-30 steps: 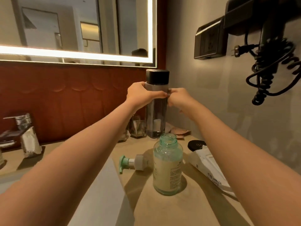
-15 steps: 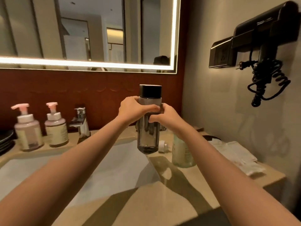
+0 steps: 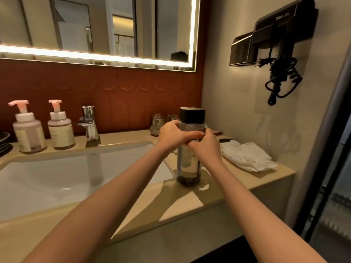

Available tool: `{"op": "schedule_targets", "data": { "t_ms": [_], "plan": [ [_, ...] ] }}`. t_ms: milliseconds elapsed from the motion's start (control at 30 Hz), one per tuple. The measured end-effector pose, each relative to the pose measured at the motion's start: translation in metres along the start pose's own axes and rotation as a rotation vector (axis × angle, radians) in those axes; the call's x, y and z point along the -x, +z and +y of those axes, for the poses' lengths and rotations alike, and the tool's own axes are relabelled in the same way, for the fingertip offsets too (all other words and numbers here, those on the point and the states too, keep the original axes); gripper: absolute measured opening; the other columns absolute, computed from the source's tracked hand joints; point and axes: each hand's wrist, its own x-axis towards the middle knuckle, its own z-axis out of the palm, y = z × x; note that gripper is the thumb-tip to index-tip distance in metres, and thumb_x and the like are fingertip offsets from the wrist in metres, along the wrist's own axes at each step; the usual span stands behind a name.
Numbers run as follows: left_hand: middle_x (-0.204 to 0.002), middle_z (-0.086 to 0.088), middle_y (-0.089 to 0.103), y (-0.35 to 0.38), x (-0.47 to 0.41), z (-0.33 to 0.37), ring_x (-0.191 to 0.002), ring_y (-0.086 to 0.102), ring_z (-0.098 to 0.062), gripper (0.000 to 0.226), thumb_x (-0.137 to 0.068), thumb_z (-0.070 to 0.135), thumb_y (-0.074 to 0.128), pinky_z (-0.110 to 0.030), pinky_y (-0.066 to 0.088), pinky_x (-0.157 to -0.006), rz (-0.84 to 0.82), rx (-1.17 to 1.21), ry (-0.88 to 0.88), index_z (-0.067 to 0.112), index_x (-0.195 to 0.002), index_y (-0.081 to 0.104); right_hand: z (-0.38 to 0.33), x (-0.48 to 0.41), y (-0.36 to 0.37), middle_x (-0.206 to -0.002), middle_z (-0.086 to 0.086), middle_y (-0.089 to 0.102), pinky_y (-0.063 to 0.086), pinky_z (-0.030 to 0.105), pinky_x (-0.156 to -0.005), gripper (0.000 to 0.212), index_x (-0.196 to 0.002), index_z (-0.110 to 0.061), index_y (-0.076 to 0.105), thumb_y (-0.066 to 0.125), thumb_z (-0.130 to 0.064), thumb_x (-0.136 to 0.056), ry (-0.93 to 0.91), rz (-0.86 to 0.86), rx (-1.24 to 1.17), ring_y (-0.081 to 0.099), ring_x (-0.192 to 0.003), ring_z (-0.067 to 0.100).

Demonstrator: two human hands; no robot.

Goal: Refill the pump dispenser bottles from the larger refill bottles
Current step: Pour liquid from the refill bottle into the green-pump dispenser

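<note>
Now refill btl (image 3: 188, 168) upright, cap (image 3: 192, 115) up.

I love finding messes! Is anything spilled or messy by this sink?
Nothing looks spilled. Only the crumpled white wrapping on the counter, far right, looks untidy. The two pink pump bottles stand upright, and the left hand and right hand hold the black-capped bottle upright.

A white basin (image 3: 57, 183) is set into the beige stone worktop (image 3: 180, 205), left of the left hand (image 3: 174, 134). Beyond both hands, a red-brown panelled wall (image 3: 133, 95) bears a mirror (image 3: 95, 25) with a lit edge strip (image 3: 95, 56). Right of the right hand (image 3: 206, 148), a beige wall (image 3: 237, 111) holds a black hair dryer (image 3: 284, 27) with a coiled cord (image 3: 281, 78).
</note>
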Motion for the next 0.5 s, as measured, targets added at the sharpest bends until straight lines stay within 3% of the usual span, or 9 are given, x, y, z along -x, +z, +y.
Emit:
{"op": "schedule_targets", "data": {
  "t_ms": [67,133,200,267,367,433,500],
  "plan": [
    [-0.109,0.002,0.062,0.006,0.001,0.002,-0.103,0.060,-0.015,0.060,-0.064,0.045,0.080,-0.028,0.052,-0.080,-0.103,0.071,-0.009,0.017,-0.112,0.056,0.006,0.006,-0.008,-0.133,0.006,0.051,0.045,0.032,-0.091,0.061,-0.135,-0.014,0.039,0.069,-0.019,-0.082,0.004,0.035,-0.031,0.050,-0.122,0.025],
    [-0.126,-0.001,0.052,0.006,0.002,0.007,-0.114,0.053,-0.017,0.076,-0.071,0.046,0.074,-0.030,0.049,-0.088,-0.198,0.177,-0.022,0.016,-0.132,0.041,0.011,0.009,-0.015,-0.143,0.006,0.043,0.039,0.035,-0.102,0.077,-0.143,-0.011,0.030,0.071,-0.025,-0.080,0.022,0.033,-0.073,0.040,-0.132,0.025],
    [-0.132,-0.001,0.043,0.001,-0.002,0.018,-0.115,0.046,-0.015,0.075,-0.080,0.044,0.066,-0.026,0.045,-0.089,-0.209,0.237,0.042,0.016,-0.139,0.029,0.012,0.007,-0.022,-0.143,0.004,0.043,0.038,0.036,-0.104,0.082,-0.143,-0.011,0.032,0.075,-0.032,-0.076,0.030,-0.013,-0.116,0.040,-0.132,0.024],
    [-0.131,-0.001,0.041,-0.006,-0.006,0.032,-0.115,0.043,-0.013,0.063,-0.089,0.038,0.057,-0.023,0.041,-0.090,-0.172,0.148,0.202,0.017,-0.140,0.028,0.010,0.005,-0.027,-0.139,0.002,0.048,0.041,0.035,-0.101,0.076,-0.138,-0.013,0.038,0.076,-0.031,-0.075,0.019,-0.078,-0.093,0.044,-0.129,0.023],
    [-0.134,-0.003,0.046,-0.007,-0.011,0.046,-0.121,0.042,-0.013,0.035,-0.099,0.026,0.039,-0.024,0.039,-0.098,-0.231,-0.044,0.368,0.015,-0.132,0.045,0.011,0.001,-0.033,-0.137,0.003,0.050,0.044,0.034,-0.096,0.072,-0.138,-0.014,0.039,0.075,-0.026,-0.076,0.018,-0.126,-0.096,0.047,-0.125,0.023],
    [-0.131,-0.004,0.048,-0.004,-0.013,0.047,-0.120,0.043,-0.015,0.033,-0.101,0.024,0.033,-0.011,0.038,-0.086,-0.306,-0.102,0.371,0.015,-0.125,0.053,0.013,0.001,-0.035,-0.138,0.004,0.048,0.044,0.036,-0.098,0.072,-0.139,-0.012,0.037,0.073,-0.022,-0.077,0.038,-0.135,-0.133,0.045,-0.127,0.025],
    [-0.132,-0.004,0.046,-0.004,-0.017,0.045,-0.117,0.042,-0.014,0.034,-0.101,0.027,0.033,-0.006,0.035,-0.081,-0.347,-0.118,0.376,0.017,-0.126,0.053,0.017,0.000,-0.035,-0.140,0.004,0.047,0.043,0.037,-0.099,0.073,-0.140,-0.011,0.036,0.073,-0.020,-0.078,0.045,-0.136,-0.163,0.043,-0.129,0.025]
  ]
}}
